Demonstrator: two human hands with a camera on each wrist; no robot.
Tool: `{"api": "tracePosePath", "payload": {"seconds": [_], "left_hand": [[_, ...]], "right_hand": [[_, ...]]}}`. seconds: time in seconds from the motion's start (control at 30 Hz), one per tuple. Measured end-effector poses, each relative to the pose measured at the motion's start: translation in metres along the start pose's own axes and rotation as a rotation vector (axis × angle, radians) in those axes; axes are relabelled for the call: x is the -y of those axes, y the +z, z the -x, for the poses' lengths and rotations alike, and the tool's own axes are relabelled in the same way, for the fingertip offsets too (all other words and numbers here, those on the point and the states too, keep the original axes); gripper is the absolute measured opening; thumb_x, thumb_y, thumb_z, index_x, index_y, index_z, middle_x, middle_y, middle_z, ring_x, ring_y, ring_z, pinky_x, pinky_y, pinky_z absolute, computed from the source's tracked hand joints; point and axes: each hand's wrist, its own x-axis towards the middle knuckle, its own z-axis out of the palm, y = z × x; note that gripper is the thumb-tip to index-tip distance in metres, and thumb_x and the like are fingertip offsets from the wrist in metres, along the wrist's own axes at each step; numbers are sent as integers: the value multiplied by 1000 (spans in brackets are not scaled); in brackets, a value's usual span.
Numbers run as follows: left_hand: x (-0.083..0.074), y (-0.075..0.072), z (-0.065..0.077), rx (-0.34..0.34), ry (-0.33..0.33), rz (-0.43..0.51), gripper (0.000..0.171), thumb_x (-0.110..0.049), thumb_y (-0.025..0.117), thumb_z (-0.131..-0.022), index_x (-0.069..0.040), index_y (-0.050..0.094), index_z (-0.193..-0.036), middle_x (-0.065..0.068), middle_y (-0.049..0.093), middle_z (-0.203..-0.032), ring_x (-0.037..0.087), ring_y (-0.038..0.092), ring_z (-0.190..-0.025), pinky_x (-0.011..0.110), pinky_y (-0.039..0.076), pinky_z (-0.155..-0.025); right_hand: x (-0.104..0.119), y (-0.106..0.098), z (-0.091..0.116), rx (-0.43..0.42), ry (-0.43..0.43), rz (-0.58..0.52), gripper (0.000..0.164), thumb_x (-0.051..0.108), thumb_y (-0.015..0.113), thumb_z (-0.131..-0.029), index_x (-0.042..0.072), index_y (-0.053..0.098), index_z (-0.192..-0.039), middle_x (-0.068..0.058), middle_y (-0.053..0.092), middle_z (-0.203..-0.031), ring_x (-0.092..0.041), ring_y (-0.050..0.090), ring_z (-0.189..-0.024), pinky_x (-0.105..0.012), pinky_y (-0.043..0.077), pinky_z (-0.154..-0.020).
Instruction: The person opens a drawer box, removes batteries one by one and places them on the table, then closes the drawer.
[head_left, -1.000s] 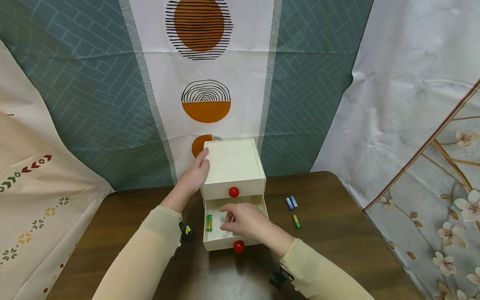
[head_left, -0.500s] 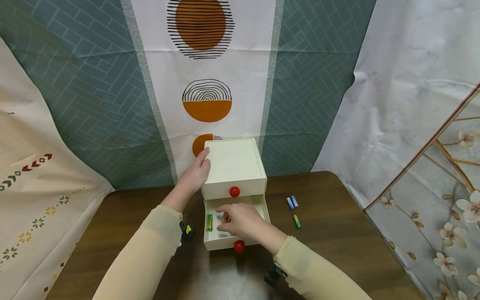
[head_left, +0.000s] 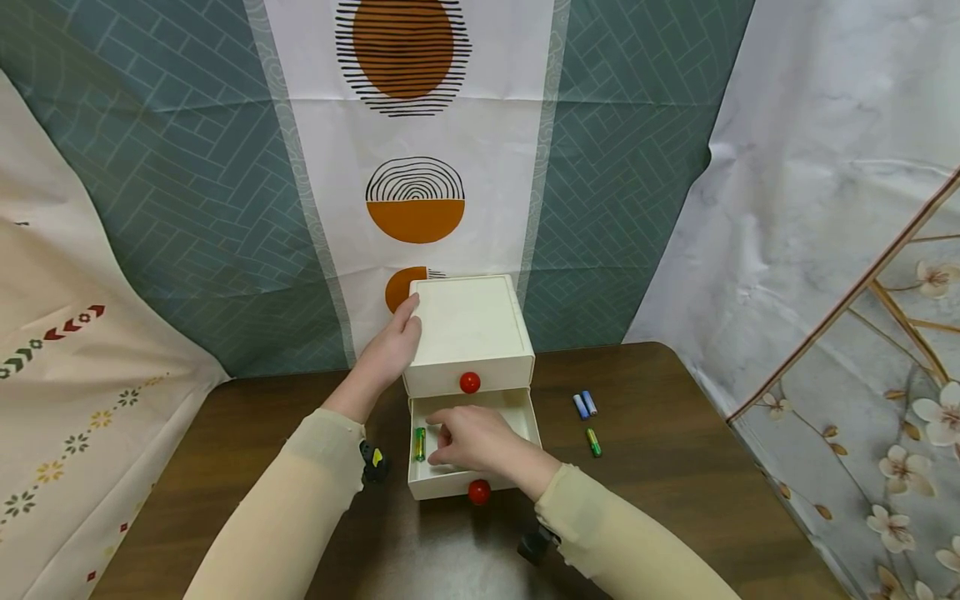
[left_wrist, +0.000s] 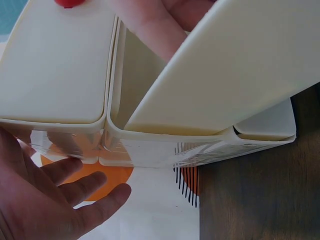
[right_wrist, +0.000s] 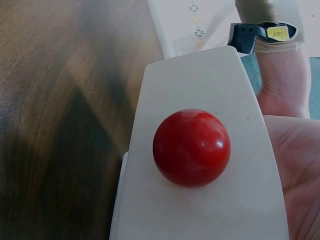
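A small white drawer cabinet [head_left: 468, 321] stands at the back of the table, its lower drawer [head_left: 442, 488] pulled out. My left hand [head_left: 388, 343] rests along the cabinet's left side, thumb near the top edge; the left wrist view shows its fingers [left_wrist: 102, 205] spread and straight. Over the drawer is my right hand [head_left: 480, 437], thumb and forefinger apart, just right of a green battery [head_left: 420, 444] lying along the drawer's left wall. In the right wrist view the drawer's red knob [right_wrist: 192, 148] and front [right_wrist: 200, 212] hide most of that hand.
Right of the cabinet, two blue-and-white batteries [head_left: 585, 405] and one green battery [head_left: 594, 442] lie on the dark wooden table [head_left: 675, 467]. The upper drawer, with its own red knob [head_left: 470, 382], is closed. A patterned cloth [head_left: 412, 125] hangs behind.
My right hand has shifted a little left inside the open drawer, closer to the green battery. The left hand has kept its place on the cabinet.
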Motion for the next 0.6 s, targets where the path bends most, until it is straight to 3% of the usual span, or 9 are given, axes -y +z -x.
{"api": "tracePosePath", "payload": {"seconds": [0.6], "left_hand": [[-1, -1, 1, 2, -8, 4, 66, -51, 22, -118, -31, 8, -180, 2, 9, -185, 33, 13, -169, 61, 13, -134]], "right_hand": [[6, 9, -13, 11, 6, 78, 37, 29, 90, -91, 15, 78, -123, 13, 58, -68, -6, 54, -67, -27, 42, -61]]}}
